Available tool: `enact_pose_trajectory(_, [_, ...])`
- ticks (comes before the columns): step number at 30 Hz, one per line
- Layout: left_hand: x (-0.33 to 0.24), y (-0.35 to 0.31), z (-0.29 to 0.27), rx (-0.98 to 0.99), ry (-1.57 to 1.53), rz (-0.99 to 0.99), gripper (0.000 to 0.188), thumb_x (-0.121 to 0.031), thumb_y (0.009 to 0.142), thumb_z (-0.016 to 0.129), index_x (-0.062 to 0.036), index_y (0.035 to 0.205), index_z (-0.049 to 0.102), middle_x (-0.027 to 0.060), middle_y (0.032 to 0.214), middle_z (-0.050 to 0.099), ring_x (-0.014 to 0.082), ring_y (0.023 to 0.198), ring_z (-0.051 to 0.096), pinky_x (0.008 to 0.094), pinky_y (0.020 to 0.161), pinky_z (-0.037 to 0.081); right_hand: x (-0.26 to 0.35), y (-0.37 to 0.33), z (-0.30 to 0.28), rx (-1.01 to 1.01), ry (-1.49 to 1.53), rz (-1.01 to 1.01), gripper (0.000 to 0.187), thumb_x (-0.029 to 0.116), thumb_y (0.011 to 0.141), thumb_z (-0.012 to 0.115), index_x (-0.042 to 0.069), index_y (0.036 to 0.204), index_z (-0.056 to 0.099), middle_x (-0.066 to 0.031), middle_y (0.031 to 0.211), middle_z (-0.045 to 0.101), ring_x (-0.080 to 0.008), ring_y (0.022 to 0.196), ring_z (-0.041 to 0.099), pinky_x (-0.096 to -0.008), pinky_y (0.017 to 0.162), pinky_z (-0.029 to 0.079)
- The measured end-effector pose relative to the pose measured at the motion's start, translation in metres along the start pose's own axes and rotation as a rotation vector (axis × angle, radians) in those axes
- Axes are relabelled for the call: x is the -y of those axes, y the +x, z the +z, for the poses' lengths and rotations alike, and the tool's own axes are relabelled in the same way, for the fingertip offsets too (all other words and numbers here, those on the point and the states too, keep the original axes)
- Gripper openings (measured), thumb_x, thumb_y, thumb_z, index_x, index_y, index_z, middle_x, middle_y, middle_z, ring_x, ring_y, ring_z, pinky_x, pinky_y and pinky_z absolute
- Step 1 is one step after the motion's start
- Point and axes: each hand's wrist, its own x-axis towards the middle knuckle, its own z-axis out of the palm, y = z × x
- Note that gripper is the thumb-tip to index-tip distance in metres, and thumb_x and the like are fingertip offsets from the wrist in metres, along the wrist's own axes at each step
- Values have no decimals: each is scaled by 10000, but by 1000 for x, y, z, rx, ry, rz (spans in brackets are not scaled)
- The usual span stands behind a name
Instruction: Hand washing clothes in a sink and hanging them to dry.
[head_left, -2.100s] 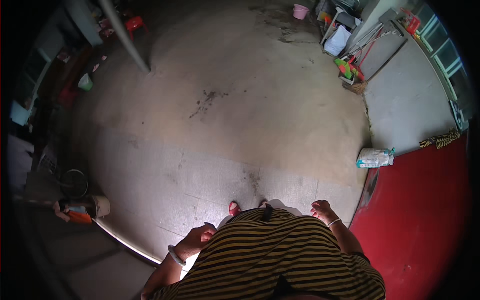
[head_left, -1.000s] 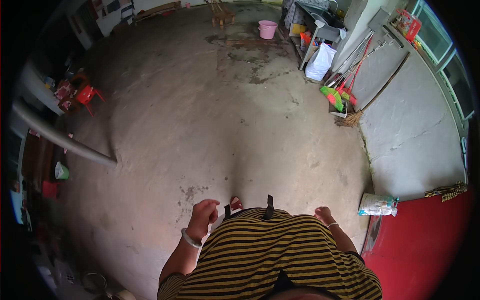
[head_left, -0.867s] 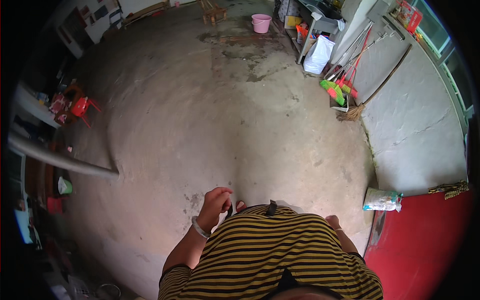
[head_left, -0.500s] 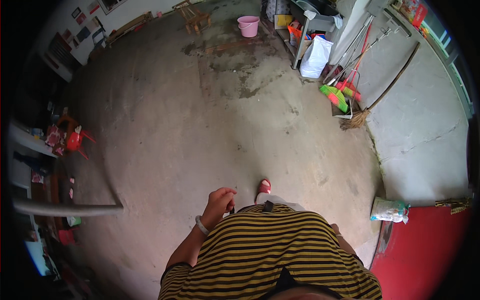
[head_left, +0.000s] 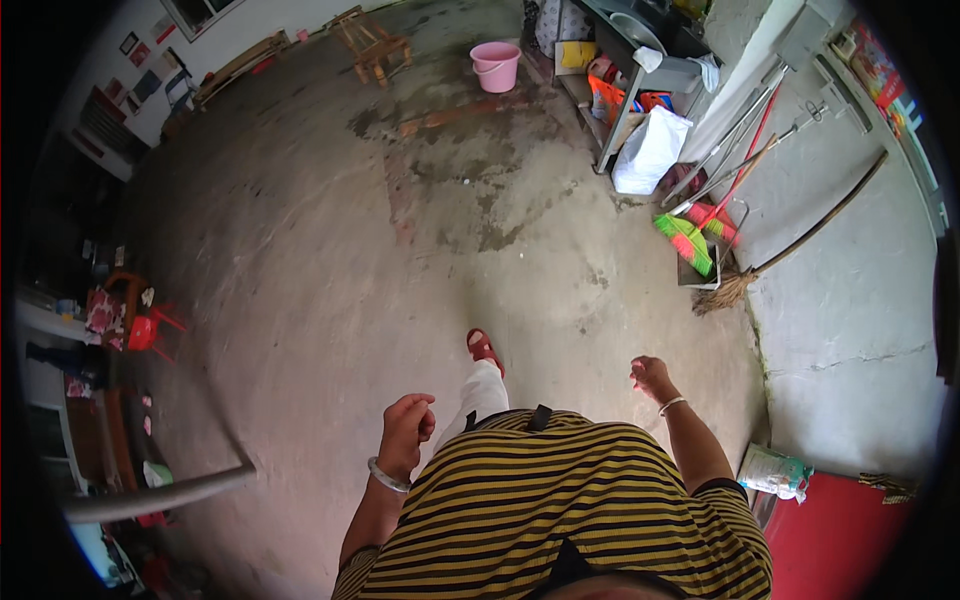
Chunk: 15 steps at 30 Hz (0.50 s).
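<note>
My left hand hangs at my left side in the air, its fingers curled in and nothing seen in them. A pale bracelet circles that wrist. Out in front of my right side is my right hand, its fingers also loosely curled and no object showing in it. A thin bracelet sits on the right wrist. Neither hand touches anything. Between them, a red sandal is on my forward foot, below a white trouser leg.
Brooms and a dustpan lean by the right wall, near a white bag and a sink stand. A pink bucket and wooden chair stand far ahead. A grey pole and red stool are left, a sack right.
My right hand has swung forward into full view, and my left hand has dropped back slightly. A leg has stepped forward. The brooms, bucket and sink stand appear closer.
</note>
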Motion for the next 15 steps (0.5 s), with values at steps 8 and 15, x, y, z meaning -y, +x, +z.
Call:
enact_pose_trajectory(8, [-134, 187, 25, 62, -19, 78, 156, -130, 875, 490, -15, 950, 565, 6, 624, 515, 70, 499, 437, 184, 430, 320, -26, 57, -9, 57, -569, 34, 140, 122, 771, 562, 46, 686, 643, -100, 578, 628, -198, 476, 630, -331, 482, 512])
enact_pose_trajectory(15, [-246, 321, 86, 266, 96, 117, 135, -113, 875, 495, -18, 936, 568, 7, 619, 513, 65, 500, 435, 185, 433, 317, 94, 102, -23, 171, -411, 454, 166, 69, 800, 523, 5, 716, 650, -106, 647, 660, -209, 531, 659, -291, 432, 507])
